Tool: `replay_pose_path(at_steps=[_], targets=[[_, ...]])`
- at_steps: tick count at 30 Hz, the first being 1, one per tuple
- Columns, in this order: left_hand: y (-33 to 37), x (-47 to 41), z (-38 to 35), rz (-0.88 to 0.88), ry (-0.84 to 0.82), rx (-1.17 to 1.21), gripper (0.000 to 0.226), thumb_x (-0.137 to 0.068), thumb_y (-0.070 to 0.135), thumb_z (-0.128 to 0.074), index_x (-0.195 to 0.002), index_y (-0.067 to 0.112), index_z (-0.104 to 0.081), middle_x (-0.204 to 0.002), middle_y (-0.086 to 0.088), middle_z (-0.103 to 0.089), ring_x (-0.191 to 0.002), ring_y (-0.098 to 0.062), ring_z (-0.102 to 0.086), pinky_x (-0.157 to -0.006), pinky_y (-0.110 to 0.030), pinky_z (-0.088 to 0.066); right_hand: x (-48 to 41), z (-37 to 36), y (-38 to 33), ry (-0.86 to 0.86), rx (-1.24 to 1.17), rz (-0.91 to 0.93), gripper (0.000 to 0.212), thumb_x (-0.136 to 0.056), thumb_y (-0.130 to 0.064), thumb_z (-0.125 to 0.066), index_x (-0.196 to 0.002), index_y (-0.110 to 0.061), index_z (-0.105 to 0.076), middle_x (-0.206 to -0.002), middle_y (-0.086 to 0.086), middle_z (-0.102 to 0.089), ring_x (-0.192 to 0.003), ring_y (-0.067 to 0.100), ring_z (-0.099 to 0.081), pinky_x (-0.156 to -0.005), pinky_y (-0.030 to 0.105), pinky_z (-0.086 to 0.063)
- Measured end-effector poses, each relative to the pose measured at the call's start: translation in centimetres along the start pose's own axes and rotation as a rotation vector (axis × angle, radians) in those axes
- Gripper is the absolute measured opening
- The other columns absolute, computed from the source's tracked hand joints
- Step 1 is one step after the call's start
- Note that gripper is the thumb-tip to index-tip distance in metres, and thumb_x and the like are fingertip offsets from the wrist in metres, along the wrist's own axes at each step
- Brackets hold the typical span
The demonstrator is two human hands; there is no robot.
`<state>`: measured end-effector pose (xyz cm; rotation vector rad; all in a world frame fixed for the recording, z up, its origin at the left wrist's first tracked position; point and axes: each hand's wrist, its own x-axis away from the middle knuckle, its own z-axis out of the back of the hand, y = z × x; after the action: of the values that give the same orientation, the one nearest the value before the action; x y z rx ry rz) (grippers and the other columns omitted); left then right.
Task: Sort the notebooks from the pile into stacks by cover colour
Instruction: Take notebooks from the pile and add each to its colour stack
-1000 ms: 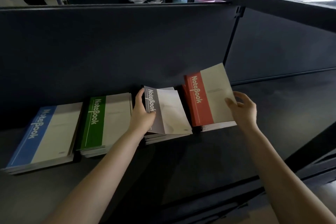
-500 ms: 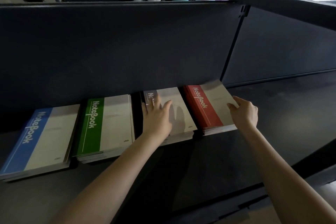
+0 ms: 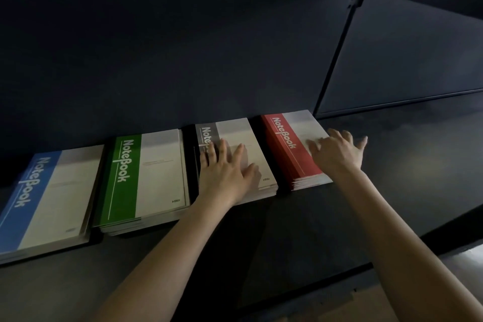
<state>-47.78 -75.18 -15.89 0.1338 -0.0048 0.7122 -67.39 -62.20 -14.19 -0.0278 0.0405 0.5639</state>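
Notebooks sit in four stacks across mid-frame on the dark desk (image 3: 392, 165): blue stack (image 3: 39, 206) far left, green stack (image 3: 141, 178), grey stack (image 3: 235, 138), red stack (image 3: 285, 149) rightmost. We note left hand (image 3: 224, 172) flat, fingers spread, on grey; right hand (image 3: 337, 151) flat, fingers splayed, on red. A dark partition (image 3: 183, 55) stands behind the stacks.

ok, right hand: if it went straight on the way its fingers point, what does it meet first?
Right hand lies flat on the red stack; straight on, it crosses that cover and likely meets the dark back panel first. Gap behind the stack is unclear.
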Motion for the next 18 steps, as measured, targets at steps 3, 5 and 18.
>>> replay_pose_path(at_steps=[3,5,18], targets=[[0.0,-0.1,0.0,0.004,-0.003,0.016,0.066,-0.096,0.062,-0.013,-0.153,0.03,-0.003,-0.161,-0.013,0.005,-0.146,-0.038,0.006,-0.118,-0.05,0.003,-0.2,-0.9,-1.3,-0.067,-0.052,0.04,0.066,-0.098,-0.054,-0.024,-0.137,-0.005,-0.045,-0.149,0.008,-0.036,-0.14,0.026,-0.027,-0.115,0.053,-0.006],[0.0,0.0,0.0,0.002,-0.003,0.022,0.065,-0.096,0.06,-0.014,-0.152,0.03,-0.004,-0.161,-0.013,0.004,-0.146,-0.038,0.005,-0.119,-0.05,0.002,-0.1,-1.9,-1.6,-0.037,-0.196,0.038,0.067,-0.098,-0.049,-0.026,-0.146,-0.002,-0.028,-0.156,0.009,-0.024,-0.145,0.024,-0.017,-0.119,0.046,-0.008],[-0.1,-0.1,-0.2,0.002,0.001,0.031,0.064,-0.096,0.061,-0.014,-0.152,0.031,-0.002,-0.161,-0.01,0.006,-0.147,-0.036,0.005,-0.118,-0.049,0.003,0.1,-2.5,-1.6,0.072,-0.286,0.009,0.056,-0.095,-0.047,-0.034,-0.145,-0.022,-0.037,-0.157,0.004,-0.025,-0.145,0.021,-0.017,-0.119,0.04,-0.012]])
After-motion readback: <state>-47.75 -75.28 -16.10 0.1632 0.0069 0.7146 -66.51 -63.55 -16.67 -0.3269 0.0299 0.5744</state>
